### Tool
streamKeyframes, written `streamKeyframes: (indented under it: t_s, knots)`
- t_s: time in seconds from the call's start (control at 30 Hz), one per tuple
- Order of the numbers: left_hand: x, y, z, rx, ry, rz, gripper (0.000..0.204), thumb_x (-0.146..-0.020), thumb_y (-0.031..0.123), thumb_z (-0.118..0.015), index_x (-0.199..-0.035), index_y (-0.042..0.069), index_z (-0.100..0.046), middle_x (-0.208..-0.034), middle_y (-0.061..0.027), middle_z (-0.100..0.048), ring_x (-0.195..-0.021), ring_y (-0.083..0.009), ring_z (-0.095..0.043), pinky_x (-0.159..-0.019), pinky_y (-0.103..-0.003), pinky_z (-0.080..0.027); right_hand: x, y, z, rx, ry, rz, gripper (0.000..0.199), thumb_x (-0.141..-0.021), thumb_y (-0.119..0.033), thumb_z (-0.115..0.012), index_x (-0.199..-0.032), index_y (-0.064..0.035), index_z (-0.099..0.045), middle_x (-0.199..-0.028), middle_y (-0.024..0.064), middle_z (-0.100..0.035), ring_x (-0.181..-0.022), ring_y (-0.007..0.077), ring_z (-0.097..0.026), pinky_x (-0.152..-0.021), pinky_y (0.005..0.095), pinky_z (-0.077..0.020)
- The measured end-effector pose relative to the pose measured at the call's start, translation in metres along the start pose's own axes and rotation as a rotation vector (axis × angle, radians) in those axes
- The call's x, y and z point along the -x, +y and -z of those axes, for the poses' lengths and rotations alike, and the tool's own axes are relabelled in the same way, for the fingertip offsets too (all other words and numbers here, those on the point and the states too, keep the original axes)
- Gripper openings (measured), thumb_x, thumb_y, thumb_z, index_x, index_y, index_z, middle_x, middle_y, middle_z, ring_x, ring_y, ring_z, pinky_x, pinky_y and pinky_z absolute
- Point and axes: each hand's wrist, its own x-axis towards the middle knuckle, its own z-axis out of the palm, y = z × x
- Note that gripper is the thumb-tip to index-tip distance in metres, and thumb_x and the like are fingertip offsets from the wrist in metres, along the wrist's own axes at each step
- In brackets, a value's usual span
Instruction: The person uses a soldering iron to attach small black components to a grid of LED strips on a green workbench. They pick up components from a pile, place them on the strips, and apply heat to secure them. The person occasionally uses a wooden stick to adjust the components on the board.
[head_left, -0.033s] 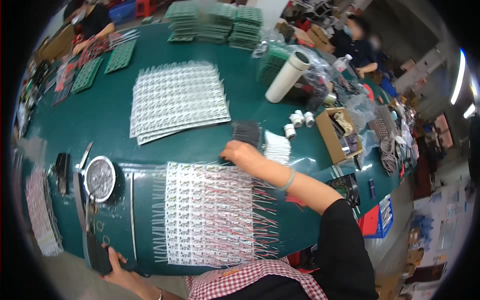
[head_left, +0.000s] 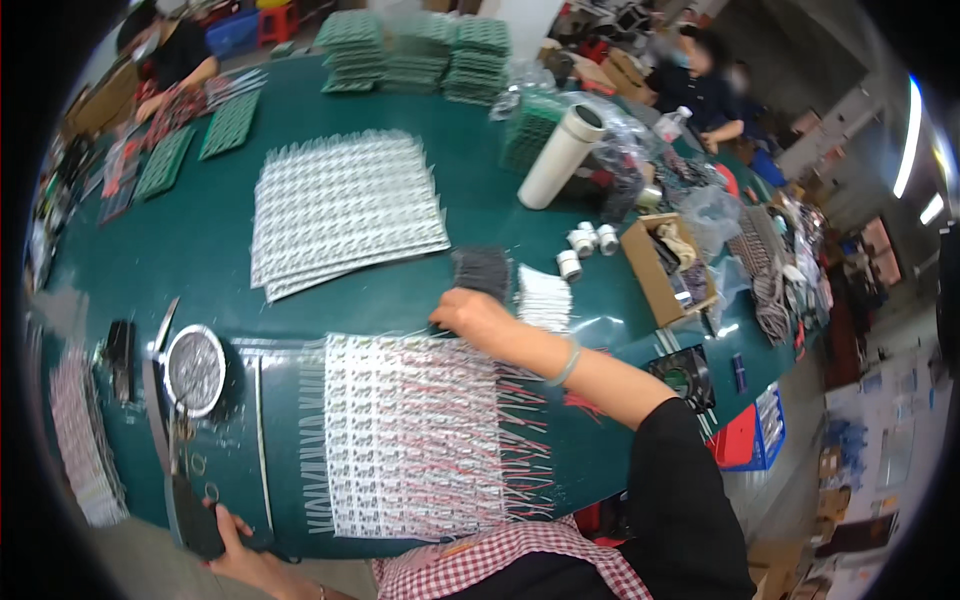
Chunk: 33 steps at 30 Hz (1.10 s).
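In front of me lies a white panel of small printed circuit boards (head_left: 365,440) in rows, with thin red and white wires (head_left: 524,450) jutting past its right side. My right hand (head_left: 468,312) is at the panel's far edge, fingertips pinched together; what they hold is hidden. Just beyond it sits a bundle of black wires (head_left: 480,272), beside a bundle of white wires (head_left: 544,300). At the near left, my left hand (head_left: 236,548) has its fingers closed around the black grip of a long tool (head_left: 195,520), whose kind I cannot make out.
A round white-rimmed bowl (head_left: 196,370) stands at left, near a thin pale rod (head_left: 262,440). Stacked white panels (head_left: 345,215) lie farther back. At right are a white flask (head_left: 560,160), small white containers (head_left: 570,265) and a cardboard box (head_left: 655,275). Co-workers sit across the table.
The whole view has shifted slightly, so things appear a little lower and farther left. Both hands keep nearly the same places and the same closed shape.
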Motion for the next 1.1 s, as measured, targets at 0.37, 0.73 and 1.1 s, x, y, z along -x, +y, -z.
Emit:
streamKeyframes:
  t_s: [0.37,0.73,1.1]
  knots:
    - [0.02,0.05,-0.032,-0.038,-0.021,-0.025,0.012,-0.076,-0.006,-0.073,-0.083,-0.003,-0.064,-0.074,-0.0078,-0.059,-0.062,-0.0172,-0.053,-0.057,-0.03,-0.043,0.002,-0.008,-0.01,0.007,0.01,-0.059,0.015,-0.082,0.001,-0.057,-0.097,-0.0003,-0.058,-0.099,0.0135,-0.055,-0.1,0.0312,-0.056,-0.079,0.0388,-0.0545]
    - [0.028,0.067,-0.04,-0.053,-0.029,0.055,0.015,-0.078,-0.003,-0.071,-0.092,-0.001,-0.063,-0.079,-0.0051,-0.058,-0.068,-0.0165,-0.052,-0.064,-0.031,-0.042,-0.007,-0.016,-0.007,0.109,0.032,-0.166,0.027,-0.075,0.005,-0.065,-0.098,0.0026,-0.051,-0.1,0.0159,-0.053,-0.099,0.0321,-0.056,-0.079,0.0389,-0.0556]
    - [0.026,0.066,-0.044,-0.03,-0.052,0.004,0.021,-0.075,-0.01,-0.071,-0.094,-0.003,-0.064,-0.079,-0.0059,-0.06,-0.064,-0.0151,-0.051,-0.057,-0.029,-0.041,-0.015,-0.005,-0.005,0.076,0.033,-0.073,0.031,-0.075,0.005,-0.067,-0.102,0.0008,-0.053,-0.102,0.0133,-0.053,-0.106,0.033,-0.052,-0.083,0.04,-0.0513]
